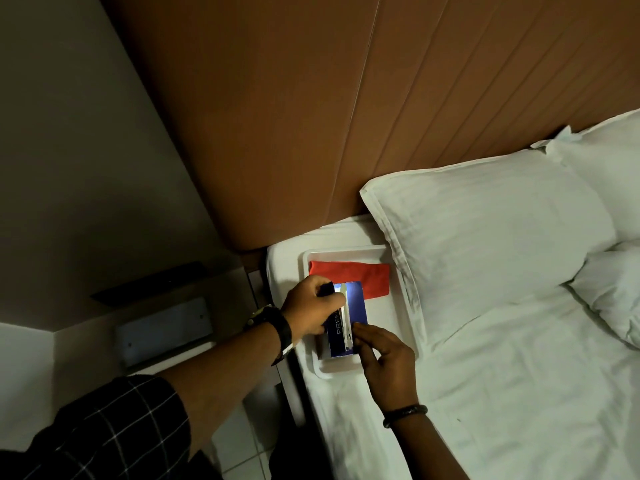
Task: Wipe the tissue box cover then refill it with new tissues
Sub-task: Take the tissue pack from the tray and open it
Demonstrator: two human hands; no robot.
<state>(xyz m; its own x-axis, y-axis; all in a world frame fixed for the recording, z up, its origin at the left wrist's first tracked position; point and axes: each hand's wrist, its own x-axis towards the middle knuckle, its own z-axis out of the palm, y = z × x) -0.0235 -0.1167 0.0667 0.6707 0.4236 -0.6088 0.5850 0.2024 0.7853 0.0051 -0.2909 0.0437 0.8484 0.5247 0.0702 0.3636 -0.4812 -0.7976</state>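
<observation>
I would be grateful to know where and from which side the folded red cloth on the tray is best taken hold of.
Grip the red cloth at its bare short end nearest the pillow, coming from above on that side. It lies flat on the white tray, and its other end sits behind the blue tissue box, where the left hand and right hand are working. A pinch there probably stays clear.

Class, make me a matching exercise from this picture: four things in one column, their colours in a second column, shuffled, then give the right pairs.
Things:
1. tissue box
2. folded cloth
3. tray
4. headboard

Colours:
A. white
B. brown
C. blue
D. red

Pairs: 1-C, 2-D, 3-A, 4-B
</observation>
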